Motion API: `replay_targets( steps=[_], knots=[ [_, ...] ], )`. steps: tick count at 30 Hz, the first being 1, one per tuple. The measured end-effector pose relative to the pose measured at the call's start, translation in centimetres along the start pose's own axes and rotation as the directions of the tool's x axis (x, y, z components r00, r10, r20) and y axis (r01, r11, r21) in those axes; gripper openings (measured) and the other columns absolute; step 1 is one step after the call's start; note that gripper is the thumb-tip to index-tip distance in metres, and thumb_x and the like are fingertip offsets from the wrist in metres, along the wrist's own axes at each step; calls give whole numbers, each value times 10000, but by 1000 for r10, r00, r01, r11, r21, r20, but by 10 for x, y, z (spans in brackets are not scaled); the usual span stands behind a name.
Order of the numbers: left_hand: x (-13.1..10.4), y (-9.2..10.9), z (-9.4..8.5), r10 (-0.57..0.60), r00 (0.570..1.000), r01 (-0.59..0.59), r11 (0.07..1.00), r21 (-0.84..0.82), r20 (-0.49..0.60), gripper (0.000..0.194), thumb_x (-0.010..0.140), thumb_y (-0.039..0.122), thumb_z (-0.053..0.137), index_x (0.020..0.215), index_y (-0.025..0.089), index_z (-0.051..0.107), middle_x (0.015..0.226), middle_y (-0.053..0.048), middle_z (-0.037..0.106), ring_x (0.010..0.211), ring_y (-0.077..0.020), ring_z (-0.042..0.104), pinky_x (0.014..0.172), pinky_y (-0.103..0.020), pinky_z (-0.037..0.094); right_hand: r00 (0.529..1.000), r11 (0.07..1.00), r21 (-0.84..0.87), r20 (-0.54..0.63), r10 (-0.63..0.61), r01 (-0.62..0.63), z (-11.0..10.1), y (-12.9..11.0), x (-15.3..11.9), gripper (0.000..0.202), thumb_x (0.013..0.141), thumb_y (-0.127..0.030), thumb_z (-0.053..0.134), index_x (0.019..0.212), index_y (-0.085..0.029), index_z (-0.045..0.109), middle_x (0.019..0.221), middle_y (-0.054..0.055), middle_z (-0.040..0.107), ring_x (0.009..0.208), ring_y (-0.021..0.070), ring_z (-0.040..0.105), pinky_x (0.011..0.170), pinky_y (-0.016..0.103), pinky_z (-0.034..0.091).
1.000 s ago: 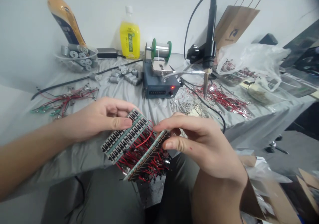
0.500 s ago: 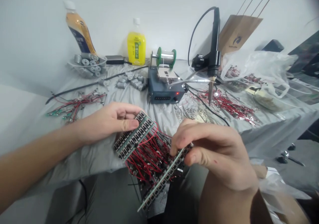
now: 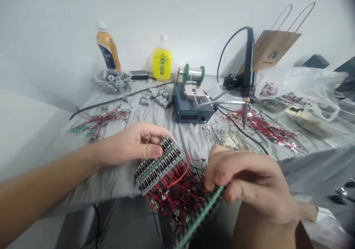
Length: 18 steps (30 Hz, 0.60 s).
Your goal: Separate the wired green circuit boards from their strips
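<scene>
While the left hand pinches a circuit-board panel near the surface edge, the right hand grips a second panel (tilted edge-on) apart, presumably so the red wires between don't snag.

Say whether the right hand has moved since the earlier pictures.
Yes: judged against the blue solder feeder, the right hand has moved rightward and lower in the view, carrying its circuit board farther from the left hand.

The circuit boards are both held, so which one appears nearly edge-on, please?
The lower board, in the right hand; the upper board, in the left hand, shows its broad face.
</scene>
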<state>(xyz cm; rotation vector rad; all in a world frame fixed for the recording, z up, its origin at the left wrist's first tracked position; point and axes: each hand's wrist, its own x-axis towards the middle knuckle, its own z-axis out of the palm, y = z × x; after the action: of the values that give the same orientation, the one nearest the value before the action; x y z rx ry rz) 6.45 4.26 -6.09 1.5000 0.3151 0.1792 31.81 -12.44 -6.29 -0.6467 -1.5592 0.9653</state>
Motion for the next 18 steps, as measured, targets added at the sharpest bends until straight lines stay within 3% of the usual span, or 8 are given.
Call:
replay_targets(
  steps=[5, 10, 15, 18],
  knots=[
    [-1, -2, -2, 15, 1000, -15, 1000, 26, 0, 451, 936, 564, 834, 1140, 164, 802, 932, -74, 830, 817, -180, 773, 714, -207, 590, 997, 998, 25, 32, -64, 63, 1, 0, 3, 120, 954, -193, 868, 1041, -116, 841, 879, 74, 833, 817, 165, 780, 807, 310, 552],
    [3, -8, -2, -30, 999, 30, 999, 28, -29, 311, 1000, 456, 794, 1163, 191, 790, 983, -54, 847, 849, -155, 789, 751, -194, 592, 990, 993, -11, 73, -119, 120, -2, 1, 4, 81, 991, -190, 825, 1000, -109, 834, 837, 74, 834, 788, 164, 796, 810, 303, 565],
    [4, -6, 1, -37, 999, 38, 999, 30, -35, 293, 1003, 433, 789, 1171, 194, 791, 1002, -71, 858, 849, -179, 799, 752, -226, 605, 988, 991, -35, 82, -128, 132, 0, 2, 7, 99, 980, -199, 834, 1012, -105, 830, 830, 82, 839, 778, 171, 804, 795, 303, 574],
    [0, -2, 1, 0, 1000, 1, 999, 34, -20, 357, 955, 498, 826, 1148, 199, 808, 969, -75, 854, 837, -204, 788, 738, -244, 607, 973, 985, -45, 172, -155, 165, 7, -8, 6, 196, 1067, -208, 704, 944, -102, 813, 806, 83, 833, 750, 152, 814, 792, 281, 569]
  ],
)
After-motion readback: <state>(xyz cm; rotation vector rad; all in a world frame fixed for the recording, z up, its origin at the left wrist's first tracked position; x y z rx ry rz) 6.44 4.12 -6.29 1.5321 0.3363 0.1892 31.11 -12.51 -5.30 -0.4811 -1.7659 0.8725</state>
